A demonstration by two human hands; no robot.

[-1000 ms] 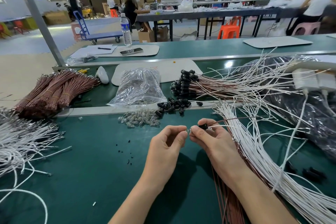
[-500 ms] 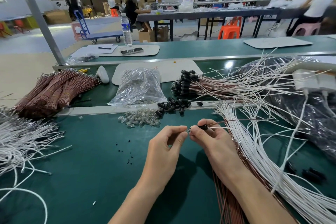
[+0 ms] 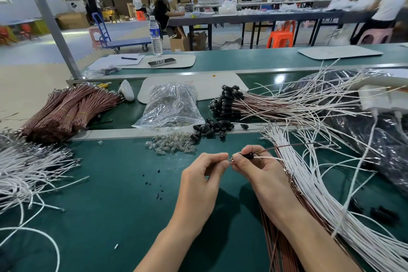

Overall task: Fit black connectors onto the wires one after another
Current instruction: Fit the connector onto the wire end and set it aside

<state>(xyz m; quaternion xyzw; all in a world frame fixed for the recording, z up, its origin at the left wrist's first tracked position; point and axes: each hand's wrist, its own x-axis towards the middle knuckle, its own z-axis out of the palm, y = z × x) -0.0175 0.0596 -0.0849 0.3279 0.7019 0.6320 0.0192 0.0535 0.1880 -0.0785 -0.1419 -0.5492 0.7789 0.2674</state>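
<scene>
At the centre of the green work mat (image 3: 106,201), two bare hands meet fingertip to fingertip. Right hand (image 3: 262,174): thumb and forefinger pinch a black connector (image 3: 248,156), from whose right end a brown wire (image 3: 287,147) and a white wire (image 3: 270,158) run off toward the right. Left hand (image 3: 202,183): fingers curled, with thumb and forefinger closed on a small glinting part (image 3: 231,159) that sits at the connector's left end; what this part is cannot be made out. Just beyond the hands lie a heap of clear bulbs (image 3: 172,146) and, touching its right side, a scatter of loose black connectors (image 3: 209,128) that straddles the metal rail (image 3: 114,133). Behind the rail are a clear plastic bag (image 3: 170,106) at the middle, tied brown wire bundles (image 3: 66,110) at the left, and, at the right, a sheaf of fitted wires (image 3: 227,101) whose near ends carry black connectors. A left mass of white wires (image 3: 28,168) spreads over the mat's left edge. A right mass of white wires (image 3: 320,194) fans out beside the right forearm, with loose brown wires (image 3: 276,245) passing beneath that forearm. On the far side of the bench stand a water bottle (image 3: 155,35) and, near it, a phone (image 3: 161,62) lying flat.
</scene>
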